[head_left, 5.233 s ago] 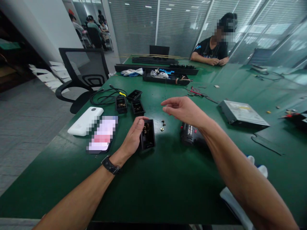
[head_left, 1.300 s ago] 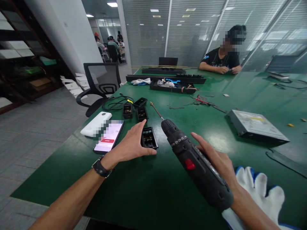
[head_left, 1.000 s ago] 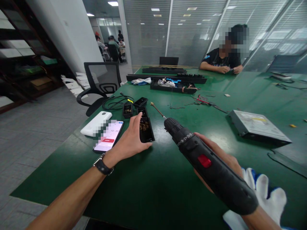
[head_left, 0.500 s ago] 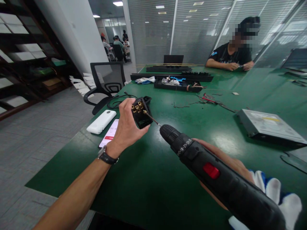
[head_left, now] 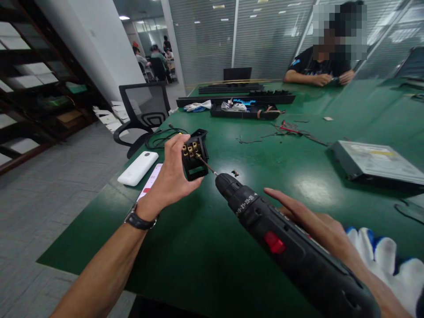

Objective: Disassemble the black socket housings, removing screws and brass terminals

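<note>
In my left hand (head_left: 165, 179) is a small black plastic housing (head_left: 205, 152), gripped between thumb and fingers, with its open side showing brass terminals (head_left: 190, 151). My right hand (head_left: 318, 227) holds a black cordless drill (head_left: 255, 221) with a red switch; its index finger is stretched out along the far side, and the grip is mostly hidden. The long thin bit (head_left: 207, 165) reaches into the housing, its tip at one of the brass terminals. A few tiny dark pieces (head_left: 235, 172) lie on the table just beyond the chuck.
A white power bank (head_left: 138, 168) and a lit phone (head_left: 151, 180) lie left of my hand. At the right are a metal-topped box (head_left: 380, 161) and white-blue gloves (head_left: 380, 251). A black tray (head_left: 238, 112) sits farther back. Across the green table (head_left: 185, 256) sits a person (head_left: 321, 66).
The drill's rear has swung slightly left and down, and my right index finger has straightened away from it. The tiny pieces beside the chuck now show. The bit stays in the housing.
</note>
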### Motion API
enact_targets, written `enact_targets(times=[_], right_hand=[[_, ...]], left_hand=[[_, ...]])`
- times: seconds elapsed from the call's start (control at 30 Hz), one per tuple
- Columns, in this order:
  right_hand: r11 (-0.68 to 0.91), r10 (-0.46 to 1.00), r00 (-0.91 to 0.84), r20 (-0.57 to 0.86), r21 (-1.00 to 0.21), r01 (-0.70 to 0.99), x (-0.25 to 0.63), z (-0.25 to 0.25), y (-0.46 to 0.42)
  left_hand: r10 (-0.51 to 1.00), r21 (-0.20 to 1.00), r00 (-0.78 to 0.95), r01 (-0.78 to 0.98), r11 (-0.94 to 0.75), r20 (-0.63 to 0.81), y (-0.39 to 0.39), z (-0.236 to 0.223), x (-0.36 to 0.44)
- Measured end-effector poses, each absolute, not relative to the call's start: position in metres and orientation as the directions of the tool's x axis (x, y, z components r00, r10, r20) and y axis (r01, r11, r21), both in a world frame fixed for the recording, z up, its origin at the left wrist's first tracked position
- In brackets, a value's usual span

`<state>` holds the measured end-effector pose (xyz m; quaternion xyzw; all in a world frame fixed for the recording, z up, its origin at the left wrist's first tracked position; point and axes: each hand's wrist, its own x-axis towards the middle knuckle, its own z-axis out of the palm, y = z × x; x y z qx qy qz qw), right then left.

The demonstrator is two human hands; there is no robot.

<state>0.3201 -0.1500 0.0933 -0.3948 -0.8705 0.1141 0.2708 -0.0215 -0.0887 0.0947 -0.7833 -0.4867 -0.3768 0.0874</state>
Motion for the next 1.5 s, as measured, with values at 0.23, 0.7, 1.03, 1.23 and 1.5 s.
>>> enact_targets(times=[0.23,0.7,1.03,1.23,1.5], right_hand=[[0.697,0.714,-0.6,0.361,-0.451,0.557,0.319,0.084,-0.151],[0.702,0.712,-0.589,0.383,-0.377,0.603,0.316,0.081,-0.151],[0.667,0.745,-0.563,0.357,-0.392,0.634,0.316,0.075,-0.152],[0.659,0.752,-0.564,0.341,-0.41,0.631,0.316,0.077,-0.151],[0.666,0.717,-0.663,0.217,-0.494,0.559,0.318,0.091,-0.147]], left_hand=[[0.719,0.2,0.309,0.825,-0.528,0.622,-0.09,0.099,-0.029],[0.743,0.215,0.338,0.815,-0.538,0.578,-0.094,0.098,-0.026],[0.749,0.185,0.361,0.825,-0.535,0.556,-0.095,0.098,-0.023],[0.74,0.168,0.393,0.814,-0.557,0.546,-0.094,0.096,-0.022],[0.775,0.221,0.435,0.789,-0.574,0.459,-0.091,0.08,-0.015]])
